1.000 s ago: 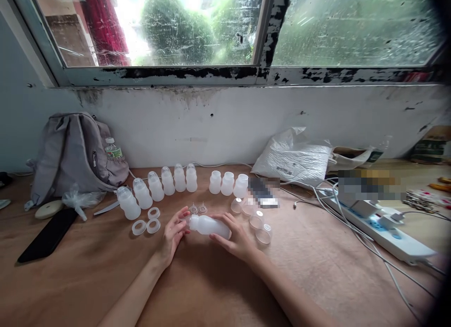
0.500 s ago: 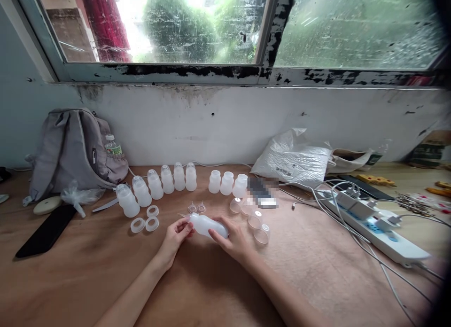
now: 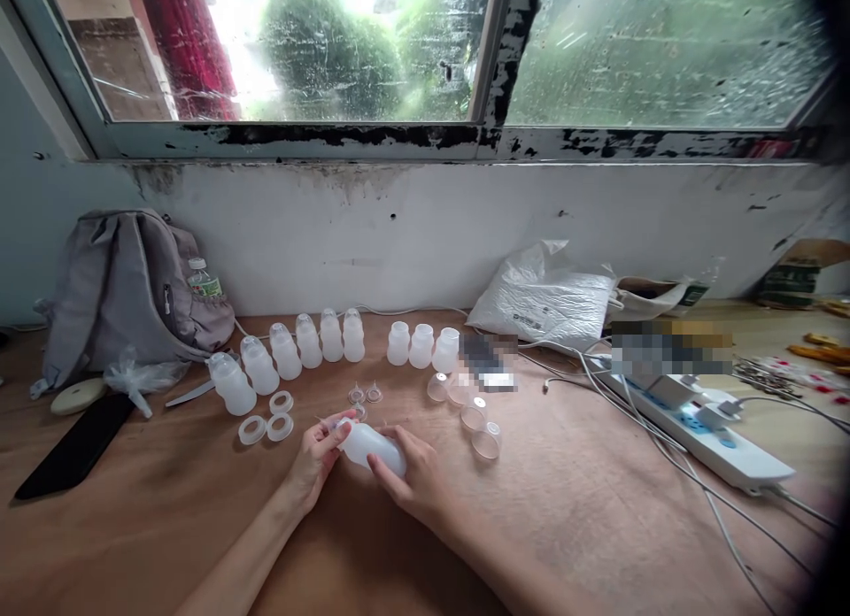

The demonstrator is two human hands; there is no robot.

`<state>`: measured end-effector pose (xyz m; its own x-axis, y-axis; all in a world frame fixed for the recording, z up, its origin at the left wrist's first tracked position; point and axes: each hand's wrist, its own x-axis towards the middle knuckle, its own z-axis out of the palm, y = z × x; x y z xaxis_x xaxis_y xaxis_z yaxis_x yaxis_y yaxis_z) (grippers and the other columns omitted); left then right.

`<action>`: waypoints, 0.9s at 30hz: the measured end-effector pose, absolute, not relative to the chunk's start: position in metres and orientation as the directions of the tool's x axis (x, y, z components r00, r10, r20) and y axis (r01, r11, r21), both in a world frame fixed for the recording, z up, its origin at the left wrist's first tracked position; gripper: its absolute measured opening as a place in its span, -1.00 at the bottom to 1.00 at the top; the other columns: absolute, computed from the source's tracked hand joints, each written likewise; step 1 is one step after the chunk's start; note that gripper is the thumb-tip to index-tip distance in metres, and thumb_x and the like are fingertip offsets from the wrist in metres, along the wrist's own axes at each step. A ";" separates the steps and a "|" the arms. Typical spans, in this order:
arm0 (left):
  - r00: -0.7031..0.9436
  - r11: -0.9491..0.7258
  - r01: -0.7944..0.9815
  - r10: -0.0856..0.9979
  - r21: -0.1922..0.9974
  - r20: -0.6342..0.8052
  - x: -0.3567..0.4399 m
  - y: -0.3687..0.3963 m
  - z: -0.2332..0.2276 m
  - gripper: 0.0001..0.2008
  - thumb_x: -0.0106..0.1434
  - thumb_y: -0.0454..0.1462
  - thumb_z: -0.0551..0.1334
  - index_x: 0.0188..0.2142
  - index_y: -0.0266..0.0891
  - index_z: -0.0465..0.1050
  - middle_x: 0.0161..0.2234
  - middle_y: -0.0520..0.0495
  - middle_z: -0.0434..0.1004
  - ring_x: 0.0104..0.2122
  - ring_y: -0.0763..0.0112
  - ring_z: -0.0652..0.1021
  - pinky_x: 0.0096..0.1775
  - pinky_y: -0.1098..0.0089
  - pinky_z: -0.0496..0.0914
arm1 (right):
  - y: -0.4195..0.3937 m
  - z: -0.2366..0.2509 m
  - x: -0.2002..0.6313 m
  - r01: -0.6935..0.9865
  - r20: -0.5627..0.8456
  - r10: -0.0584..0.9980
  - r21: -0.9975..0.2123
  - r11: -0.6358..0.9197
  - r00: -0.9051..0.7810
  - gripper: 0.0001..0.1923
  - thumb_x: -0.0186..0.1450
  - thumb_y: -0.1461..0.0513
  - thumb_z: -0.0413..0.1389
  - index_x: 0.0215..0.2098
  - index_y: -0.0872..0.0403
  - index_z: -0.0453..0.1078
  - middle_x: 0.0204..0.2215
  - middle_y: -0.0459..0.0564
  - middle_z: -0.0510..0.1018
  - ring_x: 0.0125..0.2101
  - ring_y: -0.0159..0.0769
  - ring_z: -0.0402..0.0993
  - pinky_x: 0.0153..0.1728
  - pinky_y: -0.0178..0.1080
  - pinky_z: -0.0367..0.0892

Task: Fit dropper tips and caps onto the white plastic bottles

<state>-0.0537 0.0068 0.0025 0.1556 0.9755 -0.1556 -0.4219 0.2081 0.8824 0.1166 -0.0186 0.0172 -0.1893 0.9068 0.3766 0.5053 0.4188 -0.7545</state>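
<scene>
My right hand [image 3: 415,474] is wrapped round the body of a frosted white baby bottle [image 3: 375,448], held tilted on its side above the table. At the bottle's neck, my left hand [image 3: 317,457] pinches with thumb and fingers; a clear teat tip sticks out there, partly covered by the fingers. Just beyond the hands lie several clear teats [image 3: 374,392]. White collar rings [image 3: 280,427] sit to the left. Capped baby bottles [image 3: 286,352] stand in a curved row behind, with three uncapped bottles [image 3: 422,345] to their right. Clear dome caps [image 3: 487,440] rest right of my hands.
On the left are a grey backpack [image 3: 133,288], a black flat case [image 3: 76,446] and a knotted plastic bag [image 3: 136,379]. A silver mailing bag [image 3: 544,293] leans by the wall. A white power strip [image 3: 750,467] with trailing cables lies at right.
Both hands and the bottle have shifted a little left and toward me. Another teat now shows beyond the bottle. The whole view has moved slightly.
</scene>
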 end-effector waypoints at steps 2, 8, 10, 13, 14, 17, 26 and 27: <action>0.179 0.219 -0.428 0.972 0.877 -0.155 -0.053 0.006 0.002 -0.68 0.00 -0.20 0.31 -0.26 -0.33 0.45 -0.36 -0.11 0.50 -0.38 0.41 0.45 -0.30 0.43 0.33 | -0.019 0.019 0.116 0.473 0.299 0.936 -0.808 0.352 -0.187 -0.81 0.17 0.12 0.04 -0.32 0.05 0.36 -0.43 -0.03 0.52 -0.44 -0.26 0.44 -0.43 -0.29 0.30; 0.080 0.139 -0.409 0.990 0.902 -0.116 -0.042 -0.001 0.007 -0.72 0.02 -0.15 0.28 -0.35 -0.33 0.44 -0.47 -0.04 0.46 -0.49 0.48 0.43 -0.44 0.49 0.30 | -0.018 0.018 0.117 0.403 0.260 0.958 -0.869 0.288 -0.125 -0.77 0.23 0.11 -0.05 -0.41 0.08 0.32 -0.49 -0.06 0.48 -0.48 -0.30 0.42 -0.48 -0.33 0.28; 0.072 0.138 -0.468 0.990 0.873 -0.119 -0.039 -0.005 0.013 -0.68 0.05 -0.10 0.24 -0.28 -0.29 0.41 -0.40 -0.04 0.47 -0.42 0.43 0.46 -0.40 0.47 0.33 | -0.019 0.014 0.115 0.446 0.369 0.916 -0.801 0.398 -0.156 -0.82 0.21 0.14 -0.02 -0.31 0.07 0.30 -0.43 -0.04 0.49 -0.45 -0.30 0.42 -0.43 -0.31 0.29; 0.115 0.201 -0.570 0.980 0.797 -0.164 -0.039 -0.012 0.020 -0.62 0.07 -0.07 0.21 -0.15 -0.20 0.33 -0.26 -0.06 0.48 -0.26 0.33 0.48 -0.28 0.41 0.36 | -0.021 0.008 0.112 0.488 0.482 0.831 -0.674 0.554 -0.277 -0.67 0.14 0.14 0.07 -0.14 0.07 0.23 -0.26 0.04 0.47 -0.33 -0.23 0.43 -0.34 -0.27 0.30; 0.112 0.210 -0.581 0.977 0.786 -0.179 -0.040 -0.013 0.022 -0.61 0.06 -0.09 0.23 -0.13 -0.18 0.32 -0.25 -0.06 0.48 -0.24 0.32 0.48 -0.27 0.41 0.36 | -0.022 0.007 0.111 0.488 0.487 0.812 -0.649 0.583 -0.322 -0.61 0.12 0.13 0.09 -0.11 0.08 0.20 -0.22 0.06 0.46 -0.29 -0.21 0.43 -0.32 -0.26 0.30; 0.023 0.183 -0.560 0.978 0.808 -0.206 -0.040 -0.015 0.020 -0.64 0.00 -0.20 0.30 -0.19 -0.21 0.32 -0.32 -0.04 0.49 -0.27 0.34 0.49 -0.33 0.45 0.37 | -0.026 0.006 0.108 0.474 0.411 0.823 -0.677 0.564 -0.392 -0.58 0.10 0.12 0.12 -0.11 0.07 0.18 -0.25 0.04 0.46 -0.32 -0.21 0.43 -0.35 -0.27 0.29; -0.083 0.160 -0.545 0.966 0.823 -0.243 -0.038 -0.015 0.008 -0.84 -0.01 -0.24 0.26 -0.47 -0.26 0.31 -0.47 0.02 0.46 -0.33 0.34 0.49 -0.38 0.45 0.35 | -0.032 0.015 0.101 0.261 0.055 0.943 -0.954 0.147 -0.328 -0.79 0.16 0.10 0.09 -0.38 0.08 0.23 -0.48 -0.13 0.38 -0.49 -0.39 0.31 -0.54 -0.39 0.19; -0.065 0.163 -0.556 0.969 0.815 -0.238 -0.038 -0.014 0.009 -0.83 0.00 -0.23 0.26 -0.44 -0.25 0.32 -0.45 0.01 0.47 -0.33 0.34 0.49 -0.36 0.43 0.35 | -0.031 0.014 0.102 0.237 0.047 0.943 -0.963 0.130 -0.328 -0.78 0.16 0.10 0.08 -0.38 0.08 0.23 -0.49 -0.14 0.38 -0.49 -0.39 0.31 -0.53 -0.39 0.20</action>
